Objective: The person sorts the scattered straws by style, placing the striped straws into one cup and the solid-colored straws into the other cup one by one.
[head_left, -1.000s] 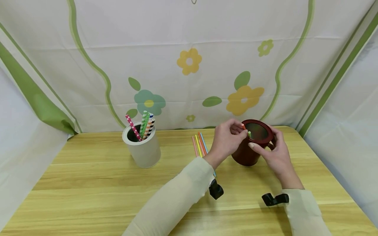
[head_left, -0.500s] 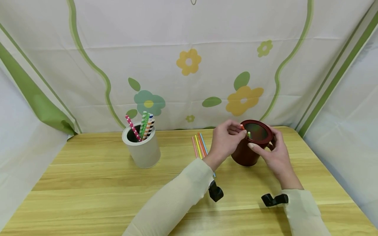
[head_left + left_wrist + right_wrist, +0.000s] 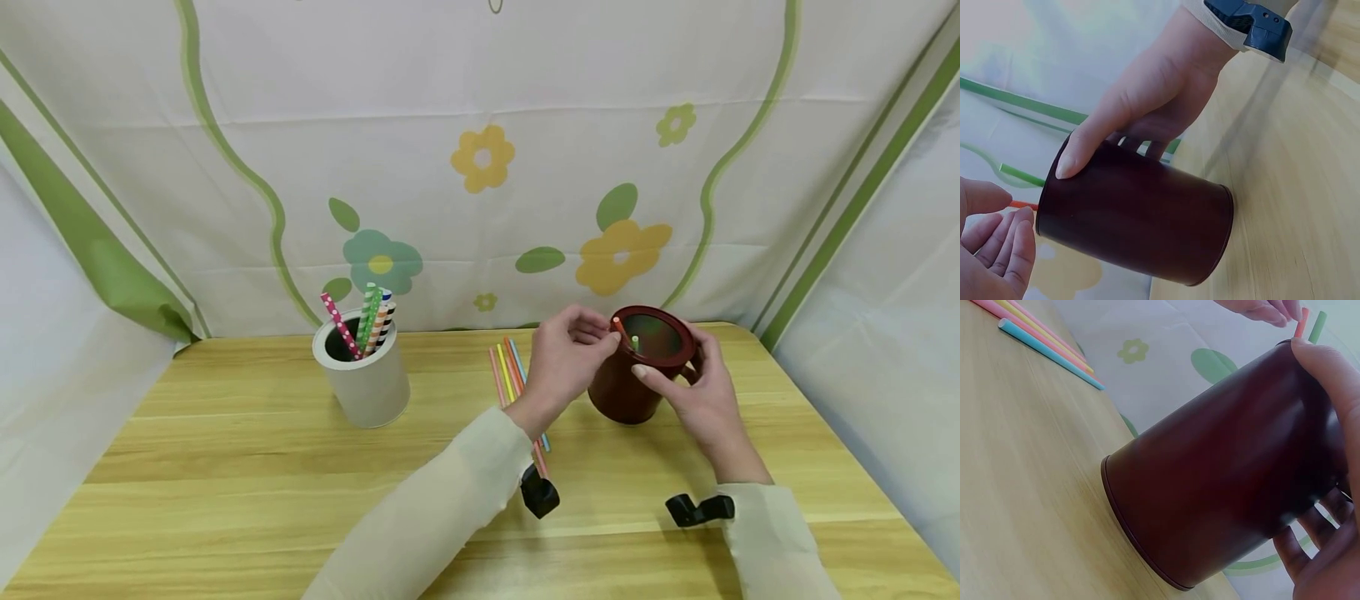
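My right hand [image 3: 705, 400] grips a dark red cylindrical holder [image 3: 624, 396] that stands on the table. In the left wrist view its thumb lies along the side near the rim. An orange straw [image 3: 1025, 205] and a green straw [image 3: 1022, 175] stick out over the rim. The fingers of my left hand [image 3: 566, 362] are loosely bent at the rim, right beside the orange straw. Thumb and fingertips are apart around its top; light contact cannot be ruled out.
Several coloured straws [image 3: 498, 375] lie side by side behind and under the left forearm. A white cylindrical holder [image 3: 371, 390] with patterned straws [image 3: 369, 321] stands at the left. A flowered cloth [image 3: 480, 217] hangs along the table's [image 3: 225, 467] back edge.
My left hand has drawn slightly left and loosened from the orange straw, which leans at the holder's rim. The right hand and the holder have stayed in place.
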Motion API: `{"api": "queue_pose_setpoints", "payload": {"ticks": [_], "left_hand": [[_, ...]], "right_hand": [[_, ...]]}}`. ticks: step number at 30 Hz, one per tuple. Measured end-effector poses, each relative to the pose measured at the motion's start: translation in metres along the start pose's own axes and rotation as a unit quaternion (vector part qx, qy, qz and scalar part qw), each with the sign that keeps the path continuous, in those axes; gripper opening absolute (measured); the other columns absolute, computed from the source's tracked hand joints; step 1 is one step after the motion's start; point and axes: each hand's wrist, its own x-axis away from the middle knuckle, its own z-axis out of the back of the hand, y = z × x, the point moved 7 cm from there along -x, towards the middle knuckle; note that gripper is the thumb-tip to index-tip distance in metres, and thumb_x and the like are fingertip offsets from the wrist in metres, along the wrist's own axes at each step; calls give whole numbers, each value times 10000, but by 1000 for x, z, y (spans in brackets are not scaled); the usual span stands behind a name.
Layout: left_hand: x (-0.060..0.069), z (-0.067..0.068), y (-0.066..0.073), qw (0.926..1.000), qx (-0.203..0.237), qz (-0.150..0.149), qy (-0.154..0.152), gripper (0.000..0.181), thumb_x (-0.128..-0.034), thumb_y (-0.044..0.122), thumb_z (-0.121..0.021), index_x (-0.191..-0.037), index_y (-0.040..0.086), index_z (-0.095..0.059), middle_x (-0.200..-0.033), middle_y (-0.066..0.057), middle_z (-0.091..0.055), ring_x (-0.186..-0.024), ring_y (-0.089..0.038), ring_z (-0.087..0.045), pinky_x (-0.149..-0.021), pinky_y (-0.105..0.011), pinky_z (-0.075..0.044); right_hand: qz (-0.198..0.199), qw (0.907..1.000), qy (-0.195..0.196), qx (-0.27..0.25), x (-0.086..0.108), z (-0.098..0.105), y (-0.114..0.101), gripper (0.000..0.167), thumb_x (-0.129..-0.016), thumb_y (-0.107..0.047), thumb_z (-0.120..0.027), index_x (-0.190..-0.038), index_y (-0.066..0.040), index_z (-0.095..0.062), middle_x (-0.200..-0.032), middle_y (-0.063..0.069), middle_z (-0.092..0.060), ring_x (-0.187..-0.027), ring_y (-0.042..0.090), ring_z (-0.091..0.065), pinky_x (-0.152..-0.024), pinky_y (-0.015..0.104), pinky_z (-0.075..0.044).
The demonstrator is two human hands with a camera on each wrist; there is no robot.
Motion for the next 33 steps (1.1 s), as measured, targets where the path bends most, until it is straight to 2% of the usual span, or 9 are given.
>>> {"api": "queue_pose_setpoints", "payload": {"ticks": [8, 13, 17, 22, 28, 31, 33], "left_hand": [[0, 17, -8, 9999, -36, 138, 89, 109, -956, 51, -780, -1058, 13, -769, -984, -67, -768, -823, -28, -661, -799, -169, -581], [2, 31, -20, 9988, 82, 426, 211, 110, -955, 67, -796, -1053, 24, -773, -993, -79, -775, -831, -80, -698, -799, -232, -617], [5, 44, -36, 9971, 131, 664, 339, 124, -965, 73, -794, -1072, 17, -764, -1004, -85, -770, -845, -103, -711, -804, -260, -631], [7, 67, -60, 9948, -15, 779, 661, 110, -971, 60, -780, -1062, 2, -757, -997, -105, -761, -838, -118, -712, -828, -318, -647], [12, 96, -87, 9864, -161, 1140, 1175, 86, -959, 34, -773, -1033, -2, -750, -963, -116, -747, -853, -237, -740, -818, -418, -661], [13, 106, -97, 9820, -217, 1320, 1334, 89, -955, 38, -779, -1032, 6, -746, -958, -117, -743, -833, -238, -735, -793, -402, -658], [13, 111, -101, 9801, -226, 1399, 1392, 96, -951, 42, -789, -1031, 11, -748, -961, -113, -742, -820, -194, -711, -797, -389, -660]], "right_hand": [[-35, 10000, -40, 34, 0, 1, 1, 863, -943, -188, -849, -1644, -202, -346, -1571, -6, -495, -1322, 4, -464, -989, 90, -405], [-20, 10000, -57, 59, 1, 1, 1, 864, -945, -185, -846, -1646, -199, -342, -1573, 0, -492, -1326, 4, -461, -989, 90, -407], [-23, 10000, -51, 60, 2, 1, 1, 864, -942, -182, -848, -1644, -194, -345, -1564, -7, -497, -1324, -2, -461, -988, 81, -407], [-3, 10000, -53, 6, 2, 0, 1, 856, -944, -169, -843, -1641, -188, -348, -1552, -21, -502, -1324, 1, -464, -988, 67, -406], [-23, 10000, -60, 9, 1, 0, 2, 856, -948, -179, -842, -1644, -193, -343, -1559, -18, -496, -1328, 6, -461, -987, 71, -404], [-48, 10000, -54, 16, 2, 0, 2, 855, -947, -183, -844, -1641, -194, -344, -1560, -19, -496, -1329, 5, -460, -990, 74, -406], [-62, 10000, -51, 15, 2, 0, 3, 853, -947, -185, -844, -1639, -196, -346, -1559, -25, -498, -1332, 3, -458, -995, 80, -406]]}}
